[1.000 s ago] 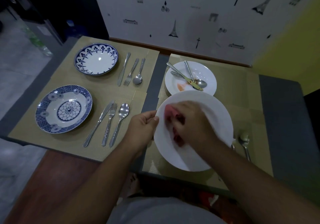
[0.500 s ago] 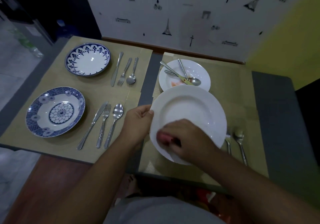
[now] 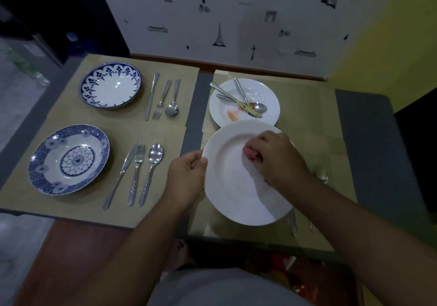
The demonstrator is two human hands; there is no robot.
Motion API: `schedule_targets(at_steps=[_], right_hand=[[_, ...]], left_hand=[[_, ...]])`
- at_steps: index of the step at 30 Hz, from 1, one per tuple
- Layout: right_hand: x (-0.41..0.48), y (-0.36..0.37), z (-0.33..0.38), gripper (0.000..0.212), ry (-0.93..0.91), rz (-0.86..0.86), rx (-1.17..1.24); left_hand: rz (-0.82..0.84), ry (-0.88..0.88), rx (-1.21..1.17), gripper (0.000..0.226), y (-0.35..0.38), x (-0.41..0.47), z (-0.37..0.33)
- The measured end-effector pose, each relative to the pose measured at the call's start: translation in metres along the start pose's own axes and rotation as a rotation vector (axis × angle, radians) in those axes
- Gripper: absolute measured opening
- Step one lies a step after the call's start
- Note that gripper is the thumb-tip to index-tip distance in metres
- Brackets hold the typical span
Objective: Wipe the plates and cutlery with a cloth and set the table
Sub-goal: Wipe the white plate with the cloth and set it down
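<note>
My left hand (image 3: 188, 178) grips the left rim of a large white plate (image 3: 238, 194), held tilted above the right placemat. Fingers of my right hand (image 3: 275, 159) curl round a pink cloth (image 3: 250, 153) and press it on the plate's upper middle. Behind it stands a second white plate (image 3: 267, 93) with an orange smear and several pieces of dirty cutlery (image 3: 238, 100) in it. A spoon (image 3: 322, 175) and another piece of cutlery (image 3: 293, 223) lie on the mat right of the held plate, partly hidden by my arm.
On the left mats stand two blue-patterned plates, one far (image 3: 110, 85) and one near (image 3: 69, 159), each with a knife, fork and spoon to its right: the far set (image 3: 163, 98) and the near set (image 3: 137, 173). The wall runs close behind the table.
My right hand has slid the cloth from the plate's lower left up to its upper middle. The left hand keeps its hold on the rim.
</note>
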State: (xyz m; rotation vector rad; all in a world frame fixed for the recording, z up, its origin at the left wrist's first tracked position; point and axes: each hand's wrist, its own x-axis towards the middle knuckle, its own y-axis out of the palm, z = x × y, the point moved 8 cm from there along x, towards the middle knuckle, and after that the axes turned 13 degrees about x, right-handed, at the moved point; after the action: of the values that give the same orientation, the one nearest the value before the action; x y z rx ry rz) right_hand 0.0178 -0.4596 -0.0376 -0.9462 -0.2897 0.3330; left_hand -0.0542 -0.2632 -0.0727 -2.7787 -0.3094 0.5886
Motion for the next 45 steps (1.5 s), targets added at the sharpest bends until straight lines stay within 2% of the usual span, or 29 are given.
schedule_targets(at_steps=[3, 5, 8, 12, 15, 19, 23, 30, 37, 41, 45], right_hand=[[-0.034, 0.002, -0.004, 0.017, 0.136, 0.097, -0.037], [-0.061, 0.016, 0.007, 0.019, 0.183, 0.213, 0.082], [-0.08, 0.045, 0.033, 0.025, 0.147, 0.336, 0.287], [-0.055, 0.033, 0.029, 0.033, 0.173, 0.115, 0.398], [-0.042, -0.005, 0.019, 0.026, 0.216, -0.049, 0.413], [-0.05, -0.034, -0.002, 0.022, 0.255, -0.143, 0.466], [-0.065, -0.021, -0.027, 0.023, 0.325, -0.114, 0.424], [-0.075, 0.004, -0.032, 0.019, 0.347, -0.048, 0.39], [-0.075, 0.023, -0.034, 0.021, 0.336, 0.017, 0.319], [-0.072, 0.028, -0.037, 0.023, 0.32, 0.017, 0.317], [-0.073, 0.031, -0.043, 0.03, 0.36, 0.022, 0.338]], left_hand=[[-0.012, 0.016, -0.03, 0.026, 0.003, 0.001, 0.0], [-0.01, 0.018, -0.028, 0.026, 0.006, -0.001, 0.003], [0.006, 0.025, 0.022, 0.026, 0.012, -0.005, 0.01], [-0.005, -0.017, 0.038, 0.025, 0.012, -0.004, 0.022], [-0.04, -0.052, 0.046, 0.022, 0.008, 0.003, 0.028], [-0.024, -0.11, 0.054, 0.023, 0.01, 0.008, 0.039], [-0.036, -0.182, 0.054, 0.024, 0.011, 0.012, 0.054], [-0.027, -0.293, 0.043, 0.02, 0.02, 0.02, 0.068], [-0.024, -0.256, 0.166, 0.025, 0.029, 0.025, 0.069], [-0.034, -0.202, 0.385, 0.03, 0.025, 0.026, 0.067], [-0.026, -0.125, 0.47, 0.032, 0.026, 0.023, 0.054]])
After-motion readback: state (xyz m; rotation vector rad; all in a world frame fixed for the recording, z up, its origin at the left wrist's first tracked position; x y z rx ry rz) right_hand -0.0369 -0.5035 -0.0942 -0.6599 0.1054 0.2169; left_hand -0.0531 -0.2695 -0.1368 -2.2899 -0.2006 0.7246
